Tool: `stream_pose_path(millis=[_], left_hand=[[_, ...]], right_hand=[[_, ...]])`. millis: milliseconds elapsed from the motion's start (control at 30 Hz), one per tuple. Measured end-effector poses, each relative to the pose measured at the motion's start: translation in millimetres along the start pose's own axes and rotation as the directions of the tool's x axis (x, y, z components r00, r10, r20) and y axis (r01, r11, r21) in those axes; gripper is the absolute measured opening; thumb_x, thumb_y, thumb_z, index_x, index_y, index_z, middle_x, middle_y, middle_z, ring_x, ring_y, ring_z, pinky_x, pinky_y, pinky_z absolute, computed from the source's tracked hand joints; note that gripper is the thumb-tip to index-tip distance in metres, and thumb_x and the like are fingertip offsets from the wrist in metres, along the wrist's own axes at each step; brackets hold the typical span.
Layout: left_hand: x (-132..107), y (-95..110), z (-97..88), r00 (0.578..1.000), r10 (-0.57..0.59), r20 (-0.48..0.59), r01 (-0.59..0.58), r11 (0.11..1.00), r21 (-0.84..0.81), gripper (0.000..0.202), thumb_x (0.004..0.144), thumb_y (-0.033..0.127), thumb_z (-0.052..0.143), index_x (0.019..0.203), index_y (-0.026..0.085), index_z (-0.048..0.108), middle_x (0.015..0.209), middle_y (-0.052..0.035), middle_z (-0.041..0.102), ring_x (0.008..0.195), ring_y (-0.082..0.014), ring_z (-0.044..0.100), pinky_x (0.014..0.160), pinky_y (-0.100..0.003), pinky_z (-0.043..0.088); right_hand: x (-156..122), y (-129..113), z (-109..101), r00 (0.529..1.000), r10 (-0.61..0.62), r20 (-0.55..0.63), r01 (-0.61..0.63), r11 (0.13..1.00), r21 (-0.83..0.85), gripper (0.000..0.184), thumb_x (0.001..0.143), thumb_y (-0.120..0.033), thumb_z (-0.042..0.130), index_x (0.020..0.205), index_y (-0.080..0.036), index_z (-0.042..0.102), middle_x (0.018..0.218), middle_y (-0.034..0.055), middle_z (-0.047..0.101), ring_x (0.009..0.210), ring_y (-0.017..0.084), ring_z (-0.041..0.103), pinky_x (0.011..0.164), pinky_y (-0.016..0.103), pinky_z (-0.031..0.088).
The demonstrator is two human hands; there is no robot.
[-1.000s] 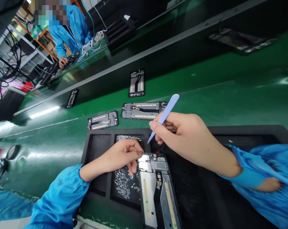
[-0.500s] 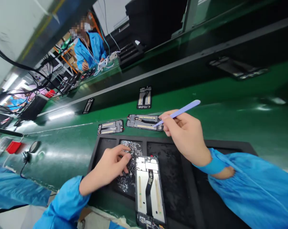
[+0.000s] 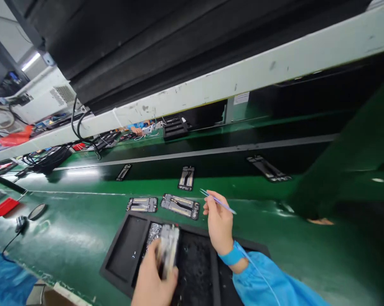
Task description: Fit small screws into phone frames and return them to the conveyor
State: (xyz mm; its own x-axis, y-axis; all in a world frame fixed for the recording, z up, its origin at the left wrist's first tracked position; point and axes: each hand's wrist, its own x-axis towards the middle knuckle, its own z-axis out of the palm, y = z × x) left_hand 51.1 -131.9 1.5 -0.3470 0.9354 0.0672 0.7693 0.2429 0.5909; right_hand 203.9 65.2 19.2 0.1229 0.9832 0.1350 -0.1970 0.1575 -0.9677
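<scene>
My left hand (image 3: 155,274) grips an opened phone body (image 3: 169,244) over the black tray (image 3: 115,250); motion blurs the phone, and its lower part is hidden by my fingers. Beside it, small shiny parts (image 3: 154,231) lie in a tray compartment. My right hand (image 3: 220,216) pinches purple tweezers (image 3: 223,204), their tips apart and pointing up and left over the green bench. Closest to those tips are a phone body (image 3: 180,205) lying flat behind the tray and another phone body (image 3: 186,178) farther back.
Another phone body (image 3: 141,205) lies behind the tray's left end. Farther off are a phone body (image 3: 124,172) and one at right (image 3: 268,168). A white shelf edge (image 3: 211,87) crosses overhead. At left are a red item (image 3: 6,207) and a round lens (image 3: 37,211). A co-worker's hand (image 3: 137,131) shows beyond.
My left hand has left the small parts and taken hold of the phone lying on the tray. My right hand with the tweezers has moved off the phone behind the tray. The view has shifted.
</scene>
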Motion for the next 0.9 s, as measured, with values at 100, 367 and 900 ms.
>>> stream_pose_path(millis=[100, 367, 900], left_hand=[[89.6, 15.7, -31.4, 0.999, 0.019, 0.032, -0.017, 0.999, -0.044, 0.062, 0.084, 0.015, 0.069, 0.143, 0.017, 0.049, 0.128, -0.0115, 0.070, 0.115, -0.0266, 0.071, 0.104, -0.043, 0.055], [326.4, 35.7, 0.7, 0.993, 0.115, -0.010, -0.113, 0.983, 0.145, 0.039, 0.101, 0.038, 0.066, 0.133, 0.017, 0.060, 0.134, -0.0112, 0.061, 0.115, -0.0261, 0.065, 0.097, -0.048, 0.057], [190.7, -20.1, -44.8, 0.555, 0.508, 0.659, -0.635, 0.770, -0.059, 0.039, 0.101, 0.040, 0.066, 0.131, 0.016, 0.062, 0.124, -0.0103, 0.065, 0.116, -0.0265, 0.064, 0.102, -0.050, 0.053]], right_hand=[[4.5, 14.4, 0.3, 0.994, 0.010, -0.107, -0.012, 1.000, -0.019, 0.041, 0.098, -0.052, 0.062, 0.119, -0.017, 0.065, 0.100, 0.0063, 0.068, 0.082, 0.018, 0.064, 0.074, 0.035, 0.055], [13.1, 40.7, 3.2, 0.982, -0.033, -0.185, 0.018, 0.996, -0.084, 0.042, 0.100, -0.055, 0.059, 0.117, -0.017, 0.069, 0.118, 0.0102, 0.072, 0.109, 0.025, 0.068, 0.098, 0.048, 0.053], [-8.3, -17.9, -68.7, 0.931, -0.218, 0.294, 0.353, 0.746, -0.564, 0.031, 0.093, -0.051, 0.060, 0.097, -0.025, 0.078, 0.098, 0.0083, 0.079, 0.094, 0.029, 0.074, 0.094, 0.048, 0.056]])
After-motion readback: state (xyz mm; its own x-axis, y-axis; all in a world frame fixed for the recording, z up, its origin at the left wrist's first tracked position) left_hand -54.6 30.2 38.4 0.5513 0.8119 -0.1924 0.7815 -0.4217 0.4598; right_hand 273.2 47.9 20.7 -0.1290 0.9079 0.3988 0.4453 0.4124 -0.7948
